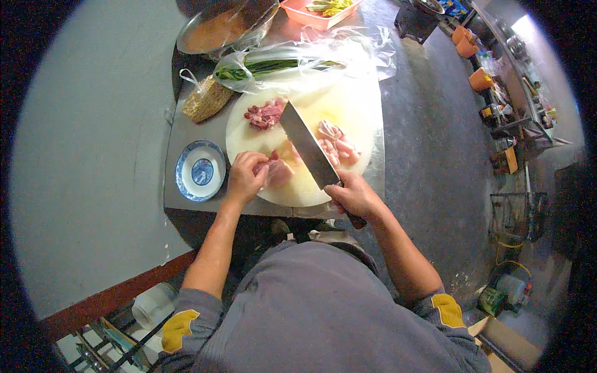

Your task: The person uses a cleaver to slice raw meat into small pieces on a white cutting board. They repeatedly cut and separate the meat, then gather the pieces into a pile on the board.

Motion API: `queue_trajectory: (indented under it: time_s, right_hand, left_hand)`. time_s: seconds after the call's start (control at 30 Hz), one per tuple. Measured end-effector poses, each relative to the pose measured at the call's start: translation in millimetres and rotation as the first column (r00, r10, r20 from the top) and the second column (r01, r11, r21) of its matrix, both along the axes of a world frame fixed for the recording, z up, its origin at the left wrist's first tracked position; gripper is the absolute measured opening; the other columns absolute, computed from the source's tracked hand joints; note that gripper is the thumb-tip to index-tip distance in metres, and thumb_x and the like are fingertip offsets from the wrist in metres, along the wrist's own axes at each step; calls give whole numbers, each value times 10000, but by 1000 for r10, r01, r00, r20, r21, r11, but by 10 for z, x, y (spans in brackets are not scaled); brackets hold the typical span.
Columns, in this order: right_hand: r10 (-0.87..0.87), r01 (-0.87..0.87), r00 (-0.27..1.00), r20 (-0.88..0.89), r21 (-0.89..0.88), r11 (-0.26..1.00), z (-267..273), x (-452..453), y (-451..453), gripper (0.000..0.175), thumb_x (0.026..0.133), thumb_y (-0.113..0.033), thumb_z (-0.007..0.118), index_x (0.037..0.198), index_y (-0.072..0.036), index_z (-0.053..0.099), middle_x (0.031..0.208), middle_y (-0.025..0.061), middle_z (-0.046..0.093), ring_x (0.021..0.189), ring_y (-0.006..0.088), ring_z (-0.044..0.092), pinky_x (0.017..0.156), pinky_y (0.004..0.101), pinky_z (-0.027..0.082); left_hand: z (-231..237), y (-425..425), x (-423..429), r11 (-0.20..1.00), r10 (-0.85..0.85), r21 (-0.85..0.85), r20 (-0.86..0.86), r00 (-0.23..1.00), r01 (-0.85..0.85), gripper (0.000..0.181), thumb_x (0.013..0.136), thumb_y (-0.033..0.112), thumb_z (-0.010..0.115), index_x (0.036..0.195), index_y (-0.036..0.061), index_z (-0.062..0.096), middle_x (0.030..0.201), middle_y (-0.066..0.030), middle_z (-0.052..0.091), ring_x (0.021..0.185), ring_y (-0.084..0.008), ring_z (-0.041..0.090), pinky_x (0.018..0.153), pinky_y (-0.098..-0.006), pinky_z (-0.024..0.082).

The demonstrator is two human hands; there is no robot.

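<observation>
My right hand grips the dark handle of a broad cleaver, whose blade slants up and left over a round, pale cutting board. With its fingers curled, my left hand holds a piece of raw meat on the board's near left part. Dark red meat pieces lie in a pile at the far left of the board. Paler pink meat pieces are heaped to the right of the blade. The blade partly covers the meat under it.
Left of the board is a blue-and-white dish. A bag of tan food and green vegetables in clear plastic lie beyond. Farther back are a metal bowl and an orange basket. A wall borders the left.
</observation>
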State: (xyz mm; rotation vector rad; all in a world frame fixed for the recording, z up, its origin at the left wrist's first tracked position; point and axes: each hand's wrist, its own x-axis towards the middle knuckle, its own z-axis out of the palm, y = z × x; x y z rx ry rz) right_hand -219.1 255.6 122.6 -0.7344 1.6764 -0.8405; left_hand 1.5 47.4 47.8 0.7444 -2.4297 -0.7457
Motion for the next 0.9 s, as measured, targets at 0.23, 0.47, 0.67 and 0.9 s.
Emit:
queue_trajectory:
  time_s: [0.23, 0.47, 0.67, 0.9]
  right_hand:
    - [149, -228, 862, -485, -107, 968, 51, 521, -2, 486, 889, -148, 620, 1357, -26, 576, 944, 301, 697, 916, 471, 686, 839, 537, 543]
    - [343, -312, 786, -515, 148, 938, 58, 745, 87, 467, 895, -129, 573, 1351, -40, 522, 954, 291, 685, 941, 481, 658, 823, 561, 515]
    - [310, -304, 767, -561, 106, 947, 122, 741, 352, 496, 893, -113, 581, 1373, -31, 491, 940, 282, 682, 896, 473, 662, 766, 566, 515]
    - [332, -323, 784, -524, 112, 940, -2, 695, 206, 538, 892, -109, 584, 1413, -21, 477, 929, 286, 675, 889, 488, 648, 763, 565, 505]
  left_hand:
    - [-812, 33, -113, 743, 155, 668, -244, 957, 50, 346, 741, 146, 796, 1058, 63, 685, 1008, -156, 669, 964, -384, 613, 875, -454, 521]
    - [-874, 161, -163, 805, 202, 577, -482, 853, 136, 479, 719, 180, 822, 1172, 87, 695, 1112, -160, 690, 996, -403, 607, 898, -476, 509]
    - [-540, 138, -119, 921, 115, 390, -258, 959, -6, 433, 925, 344, 631, 1260, 71, 651, 1133, -150, 690, 1039, -356, 633, 912, -449, 526]
    - [-391, 242, -192, 231, 452, 960, -252, 856, 161, 577, 1022, 517, 440, 1326, 43, 566, 1217, -130, 659, 1099, -300, 657, 949, -468, 569]
